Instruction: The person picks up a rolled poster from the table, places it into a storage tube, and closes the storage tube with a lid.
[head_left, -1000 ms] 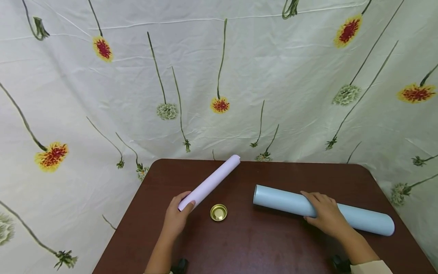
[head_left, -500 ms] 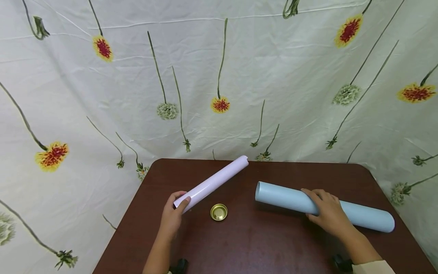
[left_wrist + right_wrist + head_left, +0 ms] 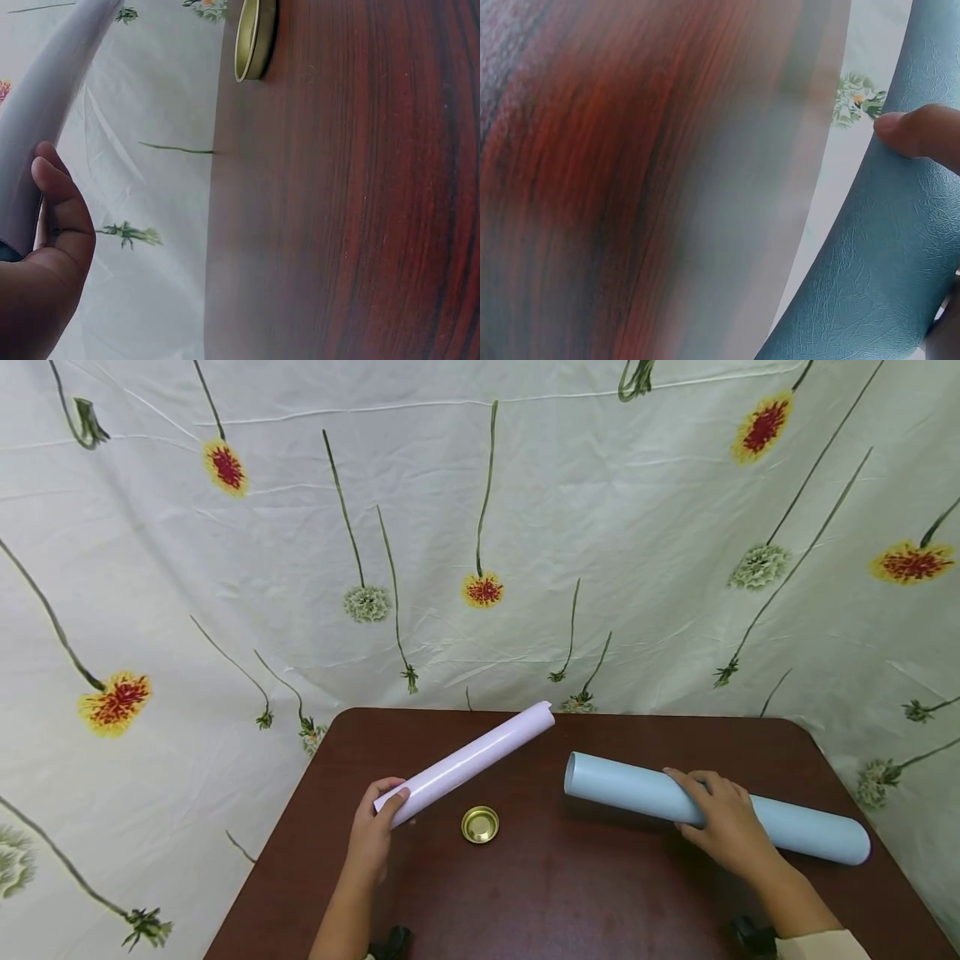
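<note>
Lilac roll (image 3: 467, 762): left, near end pinched by the left hand's (image 3: 375, 828) fingers.
Blue roll (image 3: 633, 789): right, in the right hand's (image 3: 726, 825) fingers, seemingly just above the worktop (image 3: 570, 893).
Gold dish (image 3: 480, 825): between them.

Looks most like an indoor corner of a home, though cannot be told for certain. Shows a pale cloth (image 3: 450, 527) filling the whole background, wrinkled and crossed by long creases (image 3: 345, 412), printed with red-and-yellow flowers (image 3: 482, 590), fluffy pale-green blooms (image 3: 759, 567) and thin stems (image 3: 486, 485), mostly heads down. Reads as household fabric, like a curtain or bedsheet. Has in front of it a dark reddish-brown table (image 3: 540, 893), rounded at the far corners and set close to the cloth. Displays streaky wood grain (image 3: 375, 187) and some sheen in both wrist views, closer to domestic furniture than to a workbench.
</note>
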A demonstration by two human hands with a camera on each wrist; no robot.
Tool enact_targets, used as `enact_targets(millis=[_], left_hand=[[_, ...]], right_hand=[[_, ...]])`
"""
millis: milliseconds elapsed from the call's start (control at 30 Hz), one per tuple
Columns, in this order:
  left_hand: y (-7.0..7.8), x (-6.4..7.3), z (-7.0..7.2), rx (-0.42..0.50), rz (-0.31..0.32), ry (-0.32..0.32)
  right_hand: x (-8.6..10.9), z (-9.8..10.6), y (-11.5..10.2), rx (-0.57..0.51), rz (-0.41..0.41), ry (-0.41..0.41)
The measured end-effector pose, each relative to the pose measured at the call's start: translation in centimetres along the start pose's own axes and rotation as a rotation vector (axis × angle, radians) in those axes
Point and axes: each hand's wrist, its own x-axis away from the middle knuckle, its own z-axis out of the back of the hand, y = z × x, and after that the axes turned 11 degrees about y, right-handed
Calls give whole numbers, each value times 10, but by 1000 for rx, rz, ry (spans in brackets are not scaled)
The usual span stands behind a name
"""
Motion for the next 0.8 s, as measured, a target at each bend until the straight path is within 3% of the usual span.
enact_targets(millis=[333,800], left_hand=[[2,2,2,30,3,-54],[1,5,2,42,4,-102]], right_hand=[[-1,2,5,4,23,47],[-1,4,7,0,5,53]])
